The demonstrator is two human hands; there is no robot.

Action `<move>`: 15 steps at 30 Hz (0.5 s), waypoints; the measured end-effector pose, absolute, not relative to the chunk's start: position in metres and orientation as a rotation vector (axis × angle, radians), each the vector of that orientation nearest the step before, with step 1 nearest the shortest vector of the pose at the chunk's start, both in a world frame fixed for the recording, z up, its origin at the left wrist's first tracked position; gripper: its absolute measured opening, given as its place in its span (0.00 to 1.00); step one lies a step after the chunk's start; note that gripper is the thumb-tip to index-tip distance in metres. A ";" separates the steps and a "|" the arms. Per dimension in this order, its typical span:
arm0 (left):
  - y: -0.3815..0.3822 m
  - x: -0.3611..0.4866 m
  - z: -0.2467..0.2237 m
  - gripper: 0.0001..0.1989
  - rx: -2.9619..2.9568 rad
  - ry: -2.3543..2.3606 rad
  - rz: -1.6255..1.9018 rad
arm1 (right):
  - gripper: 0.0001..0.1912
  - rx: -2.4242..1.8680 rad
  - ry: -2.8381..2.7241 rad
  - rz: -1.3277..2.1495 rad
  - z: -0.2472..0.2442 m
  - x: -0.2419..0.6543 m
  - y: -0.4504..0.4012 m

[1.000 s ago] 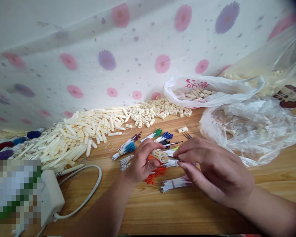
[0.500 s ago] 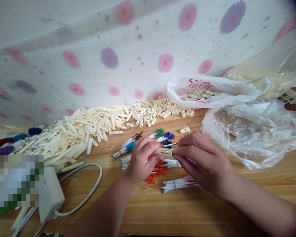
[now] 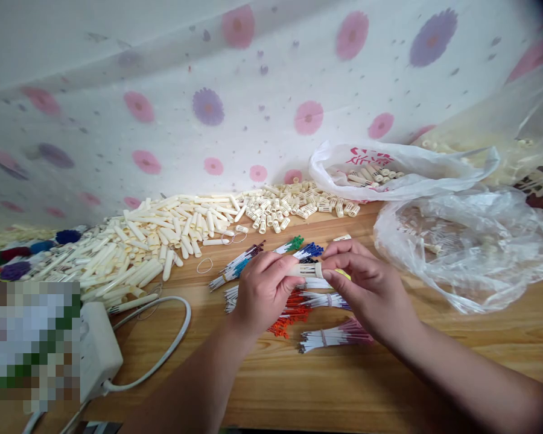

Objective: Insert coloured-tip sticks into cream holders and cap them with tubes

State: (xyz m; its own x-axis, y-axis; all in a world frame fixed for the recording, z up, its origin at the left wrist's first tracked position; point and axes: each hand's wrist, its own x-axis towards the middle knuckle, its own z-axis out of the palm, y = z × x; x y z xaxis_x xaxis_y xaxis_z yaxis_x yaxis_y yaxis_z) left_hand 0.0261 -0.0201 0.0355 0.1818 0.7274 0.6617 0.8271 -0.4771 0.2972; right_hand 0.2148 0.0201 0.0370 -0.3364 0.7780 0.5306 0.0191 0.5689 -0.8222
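A cream plastic tube with a slotted end (image 3: pixel 308 270) lies level between my hands. My left hand (image 3: pixel 261 295) is wrapped round its plain part, thumb below. At its right-hand rim, the thumb and fingertips of my right hand (image 3: pixel 371 288) pinch the slotted end. Beneath and around the hands are bundles of thin white sticks with coloured tips: orange (image 3: pixel 289 316), pink (image 3: pixel 337 334), blue (image 3: pixel 311 251), green (image 3: pixel 290 244) and dark brown (image 3: pixel 247 256). The hands partly cover several of these. A loose slotted piece (image 3: pixel 342 237) lies just behind my right hand.
A heap of cream tubes (image 3: pixel 163 232) and slotted pieces (image 3: pixel 276 208) runs along the flowered wall sheet (image 3: pixel 253 120). Plastic bags (image 3: pixel 402 187) stand at right, one crumpled clear bag (image 3: pixel 461 247) nearer. A white power strip (image 3: pixel 100 346) with a looped cable (image 3: pixel 183 328) is at left.
My right fingers have shifted at the tube's rim, and the dark thin stick by them no longer shows. My left hand keeps its grip. The view has shifted slightly.
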 end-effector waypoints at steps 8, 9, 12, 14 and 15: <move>-0.019 0.025 0.037 0.12 -2.252 -1.495 -1.119 | 0.07 -0.644 -1.721 1.139 0.036 0.214 0.018; -0.017 0.022 0.037 0.12 -2.255 -1.509 -1.132 | 0.06 -0.634 -1.694 1.142 0.034 0.215 0.020; -0.010 0.003 0.038 0.12 -2.114 -1.709 -1.335 | 0.06 -0.637 -1.543 1.117 0.031 0.213 0.036; -0.003 -0.019 0.039 0.12 -1.797 -1.952 -1.591 | 0.06 -0.695 -1.577 1.111 0.034 0.206 0.053; 0.000 -0.031 0.040 0.13 -1.627 -2.055 -1.693 | 0.06 -0.729 -1.676 1.109 0.038 0.199 0.061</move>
State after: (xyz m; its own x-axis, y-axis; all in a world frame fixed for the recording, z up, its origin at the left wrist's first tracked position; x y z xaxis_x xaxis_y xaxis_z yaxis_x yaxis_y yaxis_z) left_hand -0.0314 0.0003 0.0397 -0.4562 0.6748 0.5800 0.6985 -0.1323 0.7033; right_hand 0.1995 0.0612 0.0381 -0.3585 0.8483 0.3897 -0.0264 0.4081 -0.9126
